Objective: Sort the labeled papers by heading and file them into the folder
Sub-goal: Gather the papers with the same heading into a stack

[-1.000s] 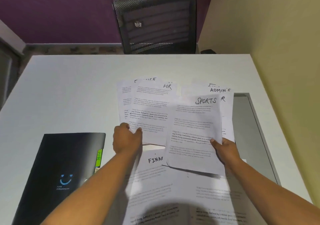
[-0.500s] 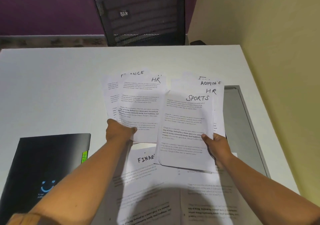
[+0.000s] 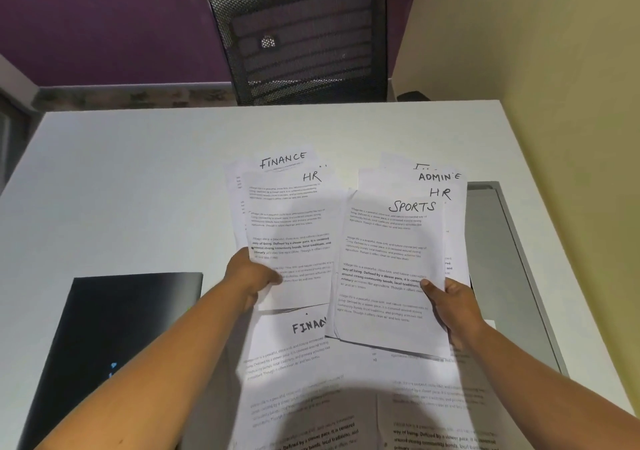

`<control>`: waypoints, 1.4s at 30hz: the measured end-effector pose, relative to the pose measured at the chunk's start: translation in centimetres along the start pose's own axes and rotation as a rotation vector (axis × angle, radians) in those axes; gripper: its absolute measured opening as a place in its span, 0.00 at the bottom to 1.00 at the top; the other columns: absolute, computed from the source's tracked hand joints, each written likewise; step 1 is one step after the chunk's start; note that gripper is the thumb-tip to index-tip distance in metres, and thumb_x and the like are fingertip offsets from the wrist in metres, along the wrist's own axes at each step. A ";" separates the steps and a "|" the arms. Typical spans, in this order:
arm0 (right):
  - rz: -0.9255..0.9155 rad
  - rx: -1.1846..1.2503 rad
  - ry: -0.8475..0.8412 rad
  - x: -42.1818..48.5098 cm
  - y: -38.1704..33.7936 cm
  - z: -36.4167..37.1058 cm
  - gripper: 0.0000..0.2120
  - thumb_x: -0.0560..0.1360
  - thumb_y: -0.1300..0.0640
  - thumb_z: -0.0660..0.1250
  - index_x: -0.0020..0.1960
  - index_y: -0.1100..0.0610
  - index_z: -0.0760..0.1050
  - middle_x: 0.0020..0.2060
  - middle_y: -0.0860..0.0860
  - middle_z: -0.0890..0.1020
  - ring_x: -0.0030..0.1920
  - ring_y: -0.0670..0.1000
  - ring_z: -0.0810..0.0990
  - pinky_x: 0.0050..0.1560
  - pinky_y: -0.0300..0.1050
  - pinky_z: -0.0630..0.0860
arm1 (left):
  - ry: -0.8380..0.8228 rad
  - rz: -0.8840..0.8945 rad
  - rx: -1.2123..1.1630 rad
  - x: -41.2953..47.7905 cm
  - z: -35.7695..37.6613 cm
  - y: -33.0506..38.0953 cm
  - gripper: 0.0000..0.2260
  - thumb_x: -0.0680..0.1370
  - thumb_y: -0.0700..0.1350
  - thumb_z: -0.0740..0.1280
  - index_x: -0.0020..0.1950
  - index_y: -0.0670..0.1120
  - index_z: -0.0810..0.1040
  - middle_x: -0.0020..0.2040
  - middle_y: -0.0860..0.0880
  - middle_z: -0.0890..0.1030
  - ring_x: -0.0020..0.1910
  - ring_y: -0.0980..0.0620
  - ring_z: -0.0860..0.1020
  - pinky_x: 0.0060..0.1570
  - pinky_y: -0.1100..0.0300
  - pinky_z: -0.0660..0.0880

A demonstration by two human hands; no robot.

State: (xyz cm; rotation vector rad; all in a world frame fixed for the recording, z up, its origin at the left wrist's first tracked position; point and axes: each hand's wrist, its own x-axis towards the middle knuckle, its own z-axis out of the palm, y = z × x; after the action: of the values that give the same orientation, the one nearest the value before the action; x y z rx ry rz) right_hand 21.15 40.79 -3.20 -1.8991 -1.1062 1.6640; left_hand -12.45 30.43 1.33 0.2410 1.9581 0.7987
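- Now the person's left grip [image 3: 254,276] pinches a fanned sheaf of white printed papers [image 3: 291,227] at its lower left corner, thumb on the front sheet. That sheet is headed HR, and one behind it reads FINANCE.
- The right grip [image 3: 453,305] holds a second fanned sheaf of white papers [image 3: 388,259] by its lower right edge, thumb pressed on the front sheet headed SPORTS. HR and ADMIN show on the sheets behind.
- Both sheaves are raised side by side over the middle of the white worktop [image 3: 138,172], with their inner edges overlapping.
- More loose printed sheets [image 3: 291,349] lie flat at the near edge, under the forearms. One heading starts FINA; the rest is hidden by the right sheaf.
- A glossy black folder [image 3: 114,345] lies by the near left corner, apart from the papers.
- A grey flat panel [image 3: 491,259] runs along the right edge.
- A black mesh chair [image 3: 301,33] stands beyond the far edge.
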 end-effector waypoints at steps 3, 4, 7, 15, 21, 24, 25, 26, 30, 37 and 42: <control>-0.009 0.014 -0.002 0.0 0.0 0.0 0.11 0.78 0.56 0.70 0.54 0.64 0.80 0.43 0.59 0.86 0.36 0.55 0.83 0.45 0.52 0.83 | 0.095 -0.006 -0.118 0.1 -0.4 -0.5 0.09 0.77 0.44 0.72 0.39 0.44 0.77 0.32 0.47 0.76 0.28 0.51 0.71 0.26 0.67 0.68; -0.001 0.014 -0.004 -0.1 -0.1 0.0 0.12 0.78 0.56 0.70 0.54 0.64 0.80 0.44 0.59 0.86 0.37 0.56 0.82 0.47 0.53 0.82 | 0.128 -0.005 -0.131 0.2 -0.5 -0.6 0.11 0.79 0.45 0.70 0.38 0.44 0.76 0.29 0.47 0.74 0.26 0.51 0.68 0.23 0.68 0.65; -0.005 0.008 -0.008 -0.2 -0.1 0.0 0.09 0.78 0.57 0.69 0.53 0.63 0.80 0.38 0.57 0.84 0.26 0.47 0.79 0.32 0.38 0.78 | 0.158 0.049 -0.043 0.3 -0.8 -0.6 0.03 0.76 0.35 0.70 0.47 0.41 0.82 0.33 0.48 0.79 0.29 0.51 0.73 0.32 0.64 0.72; -0.014 0.005 0.011 0.1 0.2 0.2 0.09 0.78 0.58 0.70 0.54 0.62 0.81 0.47 0.58 0.86 0.48 0.62 0.85 0.56 0.60 0.81 | 0.165 0.071 0.073 0.2 -0.7 0.5 0.17 0.67 0.24 0.66 0.48 0.43 0.81 0.36 0.50 0.80 0.33 0.53 0.77 0.28 0.66 0.70; -0.011 -0.002 0.025 0.5 0.4 0.2 0.08 0.77 0.57 0.71 0.52 0.61 0.81 0.47 0.59 0.86 0.49 0.62 0.85 0.57 0.61 0.80 | 0.368 0.132 0.109 1.2 0.0 0.7 0.24 0.66 0.51 0.78 0.59 0.47 0.77 0.57 0.45 0.79 0.52 0.43 0.82 0.52 0.48 0.80; -0.008 -0.011 0.031 0.6 0.5 0.2 0.09 0.77 0.56 0.71 0.53 0.61 0.81 0.49 0.65 0.85 0.49 0.68 0.84 0.57 0.66 0.79 | 0.434 0.079 0.085 1.2 0.5 1.1 0.33 0.69 0.49 0.77 0.70 0.42 0.67 0.66 0.41 0.71 0.61 0.39 0.76 0.58 0.48 0.76; -0.007 -0.010 0.031 0.7 0.6 0.2 0.08 0.77 0.56 0.71 0.52 0.61 0.81 0.48 0.66 0.85 0.47 0.70 0.83 0.57 0.67 0.78 | 0.435 0.059 0.033 1.1 0.6 1.4 0.33 0.70 0.47 0.77 0.69 0.41 0.67 0.65 0.41 0.72 0.59 0.40 0.77 0.57 0.49 0.77; -0.006 -0.008 0.032 0.7 0.5 0.1 0.08 0.77 0.56 0.71 0.52 0.61 0.81 0.47 0.65 0.85 0.46 0.68 0.84 0.56 0.66 0.79 | 0.422 0.029 -0.021 1.0 0.7 1.6 0.32 0.70 0.44 0.77 0.68 0.42 0.67 0.63 0.41 0.74 0.55 0.41 0.78 0.53 0.51 0.77; -0.006 0.001 0.027 0.5 0.5 0.0 0.09 0.77 0.56 0.70 0.52 0.62 0.81 0.44 0.58 0.86 0.41 0.58 0.82 0.50 0.53 0.81 | 0.279 -0.051 -0.177 1.2 1.0 1.8 0.25 0.69 0.30 0.75 0.59 0.42 0.68 0.49 0.45 0.78 0.39 0.49 0.78 0.32 0.58 0.76; 0.008 0.031 0.027 0.2 0.2 0.3 0.09 0.78 0.58 0.70 0.54 0.62 0.81 0.46 0.58 0.86 0.46 0.59 0.85 0.54 0.54 0.81 | 0.258 0.006 -0.339 2.2 1.2 1.7 0.05 0.73 0.45 0.75 0.41 0.45 0.82 0.42 0.45 0.85 0.40 0.44 0.83 0.47 0.50 0.81; -0.003 0.010 0.024 0.0 0.0 0.3 0.07 0.78 0.57 0.70 0.52 0.60 0.81 0.43 0.55 0.86 0.37 0.54 0.83 0.38 0.43 0.82 | 0.225 0.037 -0.305 2.2 1.2 1.8 0.06 0.74 0.32 0.70 0.46 0.42 0.79 0.47 0.39 0.84 0.40 0.43 0.82 0.44 0.48 0.81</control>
State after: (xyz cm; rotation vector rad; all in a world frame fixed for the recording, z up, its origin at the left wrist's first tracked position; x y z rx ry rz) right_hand 20.87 40.75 -3.23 -1.9050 -1.0894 1.6380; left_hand -12.87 33.33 0.48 0.0047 2.0096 1.1761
